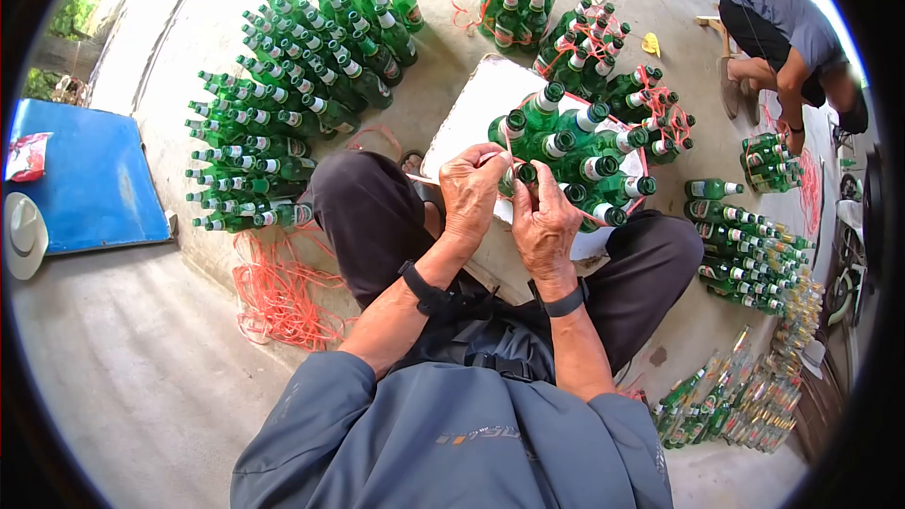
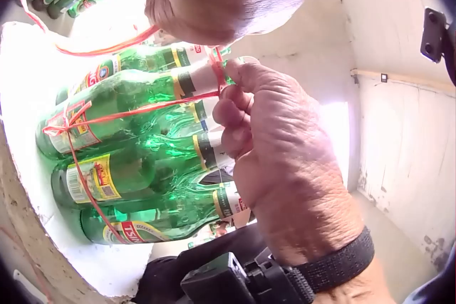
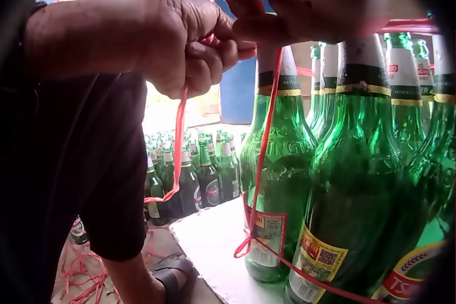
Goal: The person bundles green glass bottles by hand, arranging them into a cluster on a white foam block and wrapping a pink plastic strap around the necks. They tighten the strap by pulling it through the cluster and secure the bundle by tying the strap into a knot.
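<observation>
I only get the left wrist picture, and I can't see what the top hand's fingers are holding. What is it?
Observer: Red string: in the right wrist view, the left hand has its fingers curled round it.
Child: Oh! Is there a lot more string anywhere?
Observer: Yes, the head view shows a tangled heap of it on the floor, toward the left.
Child: Is anybody else there?
Observer: Yes, the head view shows a second person bending down beside some green bottles, over at the right.
</observation>
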Demonstrator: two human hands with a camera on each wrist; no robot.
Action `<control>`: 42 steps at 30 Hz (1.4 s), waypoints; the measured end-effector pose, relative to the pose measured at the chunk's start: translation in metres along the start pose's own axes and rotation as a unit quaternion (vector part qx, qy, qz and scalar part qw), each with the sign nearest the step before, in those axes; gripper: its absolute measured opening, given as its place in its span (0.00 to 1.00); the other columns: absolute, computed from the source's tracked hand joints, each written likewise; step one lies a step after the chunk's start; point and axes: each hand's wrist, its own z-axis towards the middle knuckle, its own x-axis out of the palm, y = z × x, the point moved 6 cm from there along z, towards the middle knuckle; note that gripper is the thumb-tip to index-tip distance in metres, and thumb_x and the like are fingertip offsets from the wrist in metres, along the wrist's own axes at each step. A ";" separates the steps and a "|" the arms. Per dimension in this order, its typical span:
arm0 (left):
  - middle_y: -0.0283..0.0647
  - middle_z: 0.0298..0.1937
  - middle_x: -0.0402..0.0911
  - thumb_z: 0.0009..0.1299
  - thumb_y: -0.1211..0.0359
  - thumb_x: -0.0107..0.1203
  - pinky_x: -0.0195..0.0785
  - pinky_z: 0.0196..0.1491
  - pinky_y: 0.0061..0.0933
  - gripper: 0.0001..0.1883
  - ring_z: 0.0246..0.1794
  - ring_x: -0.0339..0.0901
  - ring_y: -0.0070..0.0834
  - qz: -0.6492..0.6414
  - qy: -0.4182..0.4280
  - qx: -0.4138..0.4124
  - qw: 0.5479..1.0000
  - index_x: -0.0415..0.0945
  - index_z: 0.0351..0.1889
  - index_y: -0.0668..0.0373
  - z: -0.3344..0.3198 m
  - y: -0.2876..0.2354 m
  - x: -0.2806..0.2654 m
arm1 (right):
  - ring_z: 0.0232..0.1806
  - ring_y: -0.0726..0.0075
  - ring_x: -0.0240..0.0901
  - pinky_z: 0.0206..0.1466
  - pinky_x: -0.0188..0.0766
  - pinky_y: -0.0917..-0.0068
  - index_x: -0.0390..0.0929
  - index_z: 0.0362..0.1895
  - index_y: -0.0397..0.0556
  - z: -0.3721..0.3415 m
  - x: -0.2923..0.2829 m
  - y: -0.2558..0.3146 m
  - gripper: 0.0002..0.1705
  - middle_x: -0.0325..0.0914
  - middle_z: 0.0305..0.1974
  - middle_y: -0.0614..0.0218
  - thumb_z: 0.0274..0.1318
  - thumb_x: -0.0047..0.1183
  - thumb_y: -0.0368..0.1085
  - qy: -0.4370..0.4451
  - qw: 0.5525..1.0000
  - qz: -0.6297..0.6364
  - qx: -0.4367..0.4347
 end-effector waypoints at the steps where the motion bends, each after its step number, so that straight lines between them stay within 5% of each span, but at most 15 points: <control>1: 0.29 0.28 0.83 0.68 0.71 0.65 0.64 0.30 0.15 0.10 0.27 0.71 0.10 -0.013 0.001 -0.011 1.000 0.85 0.40 0.70 0.000 0.002 -0.002 | 0.31 0.50 0.84 0.33 0.77 0.60 0.77 0.57 0.42 0.000 0.000 0.000 0.22 0.85 0.34 0.55 0.59 0.64 0.31 -0.002 1.000 0.000 0.000; 8: 0.21 0.17 0.66 0.69 0.71 0.64 0.40 0.17 0.18 0.06 0.13 0.52 0.09 -0.177 -0.001 -0.184 0.967 0.81 0.38 0.64 -0.016 0.034 -0.013 | 0.31 0.49 0.84 0.32 0.78 0.60 0.77 0.56 0.41 -0.001 0.001 -0.001 0.21 0.85 0.33 0.54 0.60 0.64 0.32 0.006 1.000 0.001 0.009; 19: 0.24 0.17 0.64 0.75 0.70 0.58 0.42 0.15 0.19 0.05 0.11 0.52 0.12 -0.239 0.029 -0.259 0.935 0.74 0.36 0.57 -0.052 0.067 -0.010 | 0.33 0.53 0.86 0.34 0.79 0.62 0.78 0.56 0.41 -0.013 0.011 -0.015 0.20 0.85 0.33 0.54 0.60 0.64 0.29 0.003 0.994 0.070 0.078; 26: 0.25 0.18 0.66 0.75 0.69 0.58 0.43 0.15 0.18 0.06 0.12 0.54 0.12 -0.250 0.039 -0.270 0.929 0.73 0.36 0.55 -0.058 0.073 -0.012 | 0.28 0.64 0.84 0.29 0.77 0.69 0.80 0.49 0.41 -0.033 0.007 -0.020 0.12 0.86 0.32 0.58 0.62 0.64 0.28 -0.027 0.977 0.158 0.144; 29: 0.25 0.18 0.67 0.75 0.68 0.59 0.42 0.15 0.18 0.07 0.12 0.54 0.12 -0.238 0.035 -0.272 0.932 0.73 0.35 0.55 -0.061 0.070 -0.012 | 0.19 0.80 0.75 0.22 0.70 0.79 0.81 0.47 0.36 -0.033 0.008 -0.019 0.09 0.86 0.31 0.63 0.67 0.59 0.30 -0.012 0.985 0.138 0.107; 32: 0.25 0.18 0.67 0.76 0.67 0.59 0.43 0.15 0.18 0.08 0.12 0.55 0.12 -0.222 0.053 -0.275 0.934 0.73 0.35 0.56 -0.065 0.073 -0.011 | 0.20 0.84 0.73 0.24 0.70 0.81 0.83 0.46 0.34 -0.041 0.019 -0.021 0.11 0.86 0.31 0.68 0.68 0.58 0.31 0.043 0.973 0.154 0.164; 35: 0.27 0.19 0.69 0.77 0.67 0.57 0.44 0.15 0.18 0.08 0.11 0.56 0.14 -0.217 0.075 -0.285 0.931 0.73 0.35 0.57 -0.068 0.076 -0.009 | 0.25 0.86 0.74 0.28 0.70 0.83 0.83 0.50 0.31 -0.050 0.034 -0.029 0.14 0.85 0.32 0.71 0.68 0.58 0.31 0.101 0.932 0.232 0.260; 40: 0.30 0.21 0.72 0.76 0.69 0.55 0.45 0.15 0.19 0.06 0.12 0.59 0.15 -0.263 0.127 -0.320 0.901 0.73 0.36 0.57 -0.076 0.074 -0.007 | 0.24 0.90 0.64 0.25 0.57 0.88 0.85 0.49 0.35 -0.049 0.042 -0.035 0.12 0.83 0.31 0.71 0.65 0.60 0.29 0.043 0.780 0.451 0.431; 42: 0.31 0.22 0.74 0.76 0.70 0.54 0.47 0.16 0.19 0.05 0.13 0.61 0.14 -0.253 0.127 -0.310 0.908 0.73 0.36 0.57 -0.077 0.071 -0.005 | 0.25 0.87 0.67 0.27 0.62 0.86 0.86 0.44 0.35 -0.049 0.037 -0.033 0.09 0.79 0.28 0.75 0.66 0.58 0.29 0.056 0.763 0.476 0.434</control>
